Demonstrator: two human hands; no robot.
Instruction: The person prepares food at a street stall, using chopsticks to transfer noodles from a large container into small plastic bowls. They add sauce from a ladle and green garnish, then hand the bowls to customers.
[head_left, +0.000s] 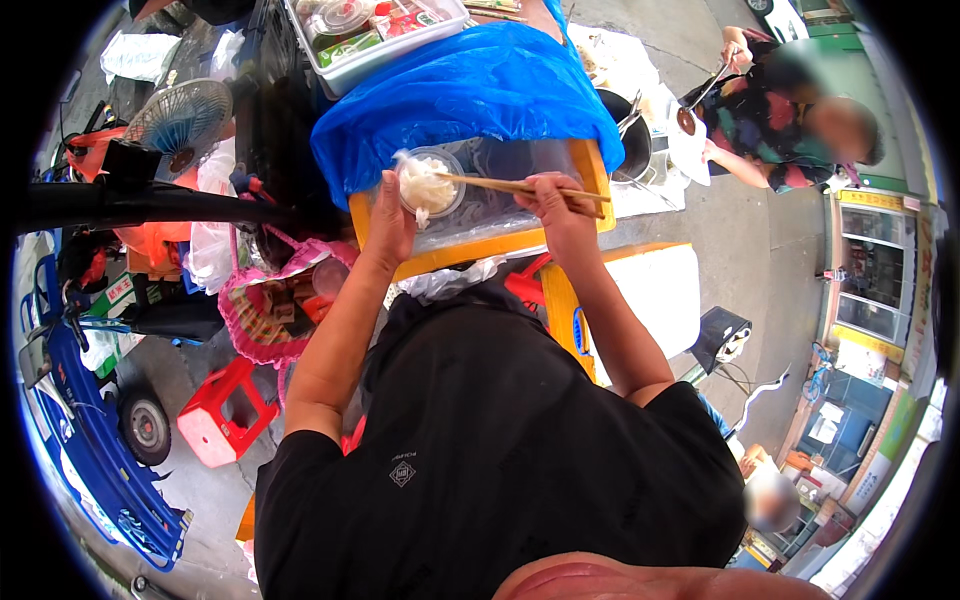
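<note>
My left hand (392, 220) holds a round clear plastic bowl (454, 207) by its near-left side. White food, possibly rice noodles (429, 186), fills it, and some strands hang over the rim. A pair of wooden chopsticks (487, 183) is gripped in my right hand (556, 207), with the tips at the white food. Both hands are over a yellow-rimmed box (480, 250) lined with clear plastic sheet. A blue plastic sheet (465, 86) covers the far part of the box.
A white tray (409, 52) with packets and lids stands beyond the blue sheet. At right are a dark pot (634, 139) and a person (780, 112) holding a ladle. A pink basket (251, 307), a red stool (225, 412) and a fan (184, 124) are at left.
</note>
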